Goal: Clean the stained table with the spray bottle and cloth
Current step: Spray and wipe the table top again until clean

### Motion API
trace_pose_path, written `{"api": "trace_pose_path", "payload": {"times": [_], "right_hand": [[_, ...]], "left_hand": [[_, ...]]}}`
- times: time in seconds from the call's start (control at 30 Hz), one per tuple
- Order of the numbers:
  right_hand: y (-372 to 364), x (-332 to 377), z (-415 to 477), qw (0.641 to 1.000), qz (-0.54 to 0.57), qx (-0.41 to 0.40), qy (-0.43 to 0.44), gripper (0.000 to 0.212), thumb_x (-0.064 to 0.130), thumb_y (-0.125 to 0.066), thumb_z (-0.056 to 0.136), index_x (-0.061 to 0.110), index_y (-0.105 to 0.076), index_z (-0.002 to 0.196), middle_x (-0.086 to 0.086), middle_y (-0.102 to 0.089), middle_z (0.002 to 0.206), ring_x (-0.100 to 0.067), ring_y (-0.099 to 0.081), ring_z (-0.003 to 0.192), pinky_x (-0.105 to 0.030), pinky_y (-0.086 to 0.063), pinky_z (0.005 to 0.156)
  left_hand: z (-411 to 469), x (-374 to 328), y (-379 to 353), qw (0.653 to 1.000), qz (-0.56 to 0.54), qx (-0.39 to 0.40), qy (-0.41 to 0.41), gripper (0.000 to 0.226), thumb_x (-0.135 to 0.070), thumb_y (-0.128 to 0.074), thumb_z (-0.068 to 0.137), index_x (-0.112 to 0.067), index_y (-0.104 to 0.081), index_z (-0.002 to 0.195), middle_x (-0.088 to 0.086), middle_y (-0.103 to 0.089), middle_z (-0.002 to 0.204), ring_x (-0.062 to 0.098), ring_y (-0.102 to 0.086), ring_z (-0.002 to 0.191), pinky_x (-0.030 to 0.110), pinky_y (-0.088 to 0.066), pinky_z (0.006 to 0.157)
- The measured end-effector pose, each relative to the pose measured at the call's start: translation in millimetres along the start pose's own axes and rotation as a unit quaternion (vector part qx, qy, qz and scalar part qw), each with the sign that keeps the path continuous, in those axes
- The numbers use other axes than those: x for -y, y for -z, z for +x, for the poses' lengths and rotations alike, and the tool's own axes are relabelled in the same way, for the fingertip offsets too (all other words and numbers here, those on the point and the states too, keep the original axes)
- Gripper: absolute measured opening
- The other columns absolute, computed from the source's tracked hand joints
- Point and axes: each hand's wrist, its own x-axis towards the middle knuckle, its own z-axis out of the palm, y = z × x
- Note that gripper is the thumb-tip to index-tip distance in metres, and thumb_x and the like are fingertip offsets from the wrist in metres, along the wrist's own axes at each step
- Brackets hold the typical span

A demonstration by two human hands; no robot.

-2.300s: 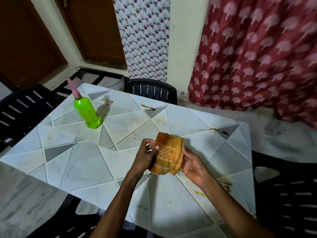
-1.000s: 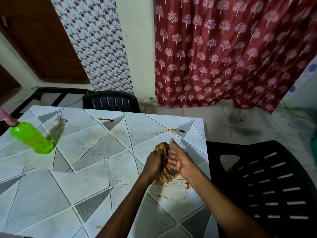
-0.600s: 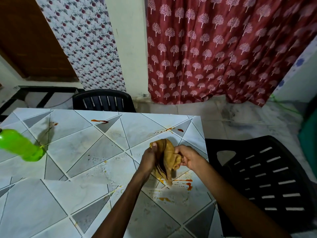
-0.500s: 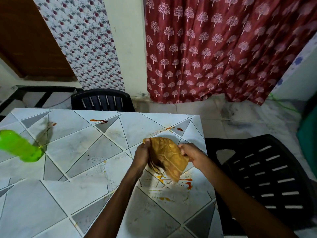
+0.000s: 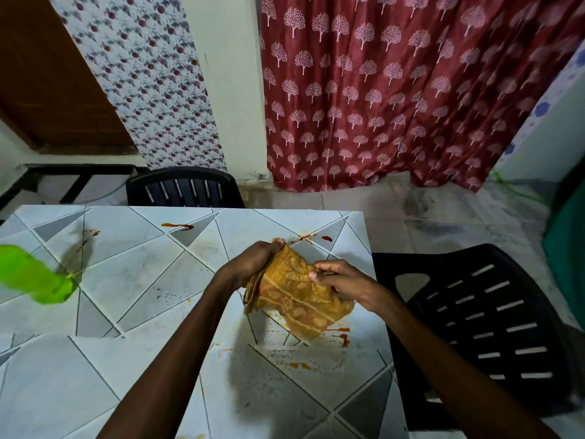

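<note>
Red stains [image 5: 343, 335] on worktop [image 5: 142, 280] at 5 o'clock, cloth [image 5: 294, 296] just above, spread wider than half a second ago; my left grip [image 5: 253, 264] and right grip [image 5: 345, 280] both hold its edges. Spray bottle [image 5: 31, 275] unmoved, 9 o'clock.

Woven patterned cloth [image 5: 296, 294], glossy tiled table [image 5: 133, 277], slatted plastic chair [image 5: 493, 315]

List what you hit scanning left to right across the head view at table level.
spray bottle → left hand → cloth → right hand → black chair
</note>
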Motion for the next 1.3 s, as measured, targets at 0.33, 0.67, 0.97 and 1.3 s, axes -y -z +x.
{"api": "trace_pose_path", "payload": {"times": [0.33,0.67,0.97,1.3], "right_hand": [[-17,8,-2,0.997,0.068,-0.044,0.013,0.022,0.016,-0.064,0.099,-0.003,-0.072,0.105,-0.008,-0.071,0.092,-0.018,-0.063,0.085,-0.029,-0.051,0.076],[-23,19,-2,0.941,0.331,-0.051,-0.045,0.02,0.015,-0.059,0.098,0.007,-0.07,0.111,-0.008,-0.077,0.104,-0.02,-0.072,0.096,-0.037,-0.057,0.092],[-18,12,-6,0.913,0.385,-0.077,-0.106,0.018,0.021,-0.055,0.102,0.015,-0.071,0.108,-0.007,-0.077,0.095,-0.023,-0.073,0.088,-0.039,-0.056,0.081],[-13,-12,-13,0.935,0.303,-0.127,-0.136,0.017,0.013,-0.05,0.106,0.011,-0.067,0.105,-0.006,-0.077,0.083,-0.02,-0.073,0.076,-0.032,-0.059,0.067]], "left_hand": [[11,20,-12,0.998,-0.02,-0.054,-0.038,0.047,-0.056,-0.046,0.098,-0.019,-0.075,0.094,0.004,-0.076,0.1,0.019,-0.071,0.095,0.032,-0.053,0.09],[3,106,-53,0.934,-0.343,-0.036,0.091,0.08,-0.074,-0.027,0.091,-0.011,-0.064,0.122,0.01,-0.075,0.104,0.029,-0.069,0.099,0.037,-0.053,0.084],[-20,105,-66,0.818,-0.567,0.073,0.064,0.087,-0.075,-0.038,0.089,-0.002,-0.063,0.128,0.023,-0.062,0.13,0.038,-0.065,0.113,0.052,-0.055,0.091],[-14,91,-22,0.918,-0.391,0.051,0.04,0.03,-0.018,-0.071,0.08,-0.012,-0.068,0.11,0.007,-0.076,0.09,0.017,-0.073,0.074,0.031,-0.06,0.07]]}}
